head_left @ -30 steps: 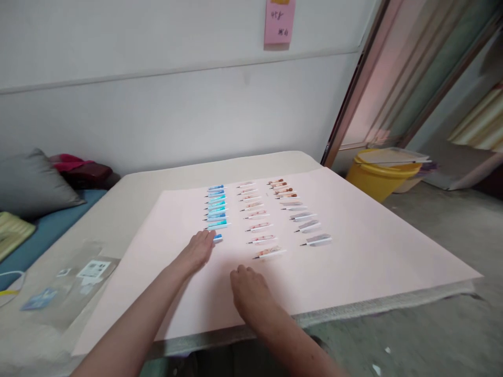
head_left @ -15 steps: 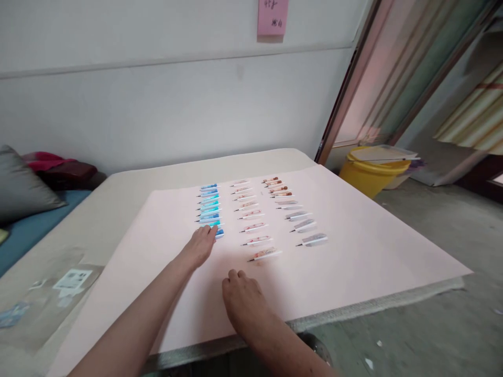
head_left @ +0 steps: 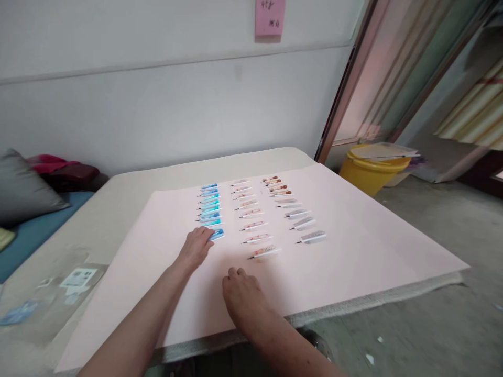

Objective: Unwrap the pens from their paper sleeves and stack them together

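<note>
My left hand is at the near end of the left column, its fingers closed on the tip end of a blue pen. That pen lies slanted and its blue end shows beyond my fingers. Further back are several blue and turquoise pens with dark tips pointing left. My right hand rests on the pink sheet, fingers curled under, with nothing seen in them. Just beyond it lies the nearest pen of the middle column, a patterned pen. The underside of both hands is hidden.
The pink sheet covers most of a padded surface. A right column holds brown-ended pens and grey pens. A plastic bag lies at left, near a grey pillow. A yellow bin stands at right.
My left hand has shifted slightly left and the nearest blue pen now shows more, tilted and apart from the turquoise one behind. My right hand has stayed put.
</note>
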Action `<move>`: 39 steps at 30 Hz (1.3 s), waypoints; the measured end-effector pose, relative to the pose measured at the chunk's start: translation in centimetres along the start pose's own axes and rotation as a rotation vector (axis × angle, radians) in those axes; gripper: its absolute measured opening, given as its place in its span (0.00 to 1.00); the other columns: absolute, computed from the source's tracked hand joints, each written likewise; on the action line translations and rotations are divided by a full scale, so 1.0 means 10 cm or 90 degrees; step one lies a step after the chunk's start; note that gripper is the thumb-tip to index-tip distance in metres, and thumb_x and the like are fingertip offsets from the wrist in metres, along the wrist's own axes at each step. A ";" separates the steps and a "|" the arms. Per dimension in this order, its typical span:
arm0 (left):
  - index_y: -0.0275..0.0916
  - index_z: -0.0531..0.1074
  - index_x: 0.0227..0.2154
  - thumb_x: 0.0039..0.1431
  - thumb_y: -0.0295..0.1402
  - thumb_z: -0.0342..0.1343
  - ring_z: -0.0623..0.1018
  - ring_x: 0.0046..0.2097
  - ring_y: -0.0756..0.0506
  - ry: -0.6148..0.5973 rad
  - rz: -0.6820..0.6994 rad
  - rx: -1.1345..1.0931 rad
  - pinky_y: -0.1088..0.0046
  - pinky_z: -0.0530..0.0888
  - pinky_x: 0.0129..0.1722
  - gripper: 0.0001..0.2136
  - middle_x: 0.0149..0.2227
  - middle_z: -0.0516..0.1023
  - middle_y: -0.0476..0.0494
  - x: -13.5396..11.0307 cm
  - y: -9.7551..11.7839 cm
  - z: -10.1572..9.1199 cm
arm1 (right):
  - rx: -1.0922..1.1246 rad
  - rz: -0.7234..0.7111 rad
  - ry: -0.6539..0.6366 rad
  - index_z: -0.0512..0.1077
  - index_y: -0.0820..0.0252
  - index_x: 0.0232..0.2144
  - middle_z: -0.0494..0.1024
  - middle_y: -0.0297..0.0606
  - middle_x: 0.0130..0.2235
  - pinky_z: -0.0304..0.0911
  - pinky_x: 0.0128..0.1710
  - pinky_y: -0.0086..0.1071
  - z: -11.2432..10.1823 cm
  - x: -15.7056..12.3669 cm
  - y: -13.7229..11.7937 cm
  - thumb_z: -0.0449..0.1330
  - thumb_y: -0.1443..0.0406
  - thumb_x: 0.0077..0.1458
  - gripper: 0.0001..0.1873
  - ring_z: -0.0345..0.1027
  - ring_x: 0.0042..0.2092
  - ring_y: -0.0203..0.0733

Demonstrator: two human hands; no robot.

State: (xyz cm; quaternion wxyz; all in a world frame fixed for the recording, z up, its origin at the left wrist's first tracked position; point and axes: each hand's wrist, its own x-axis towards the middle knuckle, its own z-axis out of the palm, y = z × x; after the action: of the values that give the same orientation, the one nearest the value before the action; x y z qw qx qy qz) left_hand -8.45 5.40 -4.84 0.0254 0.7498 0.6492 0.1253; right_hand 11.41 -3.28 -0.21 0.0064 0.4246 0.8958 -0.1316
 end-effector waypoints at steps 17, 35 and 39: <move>0.41 0.65 0.20 0.49 0.29 0.47 0.68 0.28 0.48 -0.098 -0.347 0.019 0.73 0.58 0.26 0.06 0.27 0.72 0.48 -0.56 0.00 -0.58 | 0.002 -0.013 -0.012 0.71 0.68 0.38 0.70 0.51 0.39 0.66 0.34 0.41 0.01 0.01 0.00 0.48 0.76 0.52 0.14 0.66 0.41 0.49; 0.40 0.64 0.22 0.51 0.26 0.45 0.68 0.29 0.48 -0.127 -0.264 -0.008 0.73 0.58 0.27 0.07 0.30 0.69 0.47 -0.47 0.05 -0.48 | 0.013 -0.013 -0.042 0.70 0.65 0.38 0.70 0.50 0.39 0.65 0.35 0.43 -0.08 0.01 -0.01 0.47 0.77 0.52 0.15 0.65 0.41 0.50; 0.40 0.63 0.22 0.46 0.25 0.48 0.67 0.29 0.50 -0.177 -0.191 -0.125 0.74 0.59 0.28 0.04 0.28 0.69 0.50 -0.56 0.03 -0.44 | 0.004 -0.011 -0.045 0.70 0.65 0.38 0.69 0.50 0.40 0.65 0.35 0.42 -0.08 0.00 -0.01 0.48 0.77 0.52 0.14 0.65 0.41 0.49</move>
State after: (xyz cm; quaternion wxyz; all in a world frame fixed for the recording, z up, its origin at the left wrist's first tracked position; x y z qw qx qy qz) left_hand -9.83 -0.72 -1.37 0.2059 0.6490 0.7281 0.0786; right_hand 11.42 -3.10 0.53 0.0359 0.4116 0.8983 -0.1492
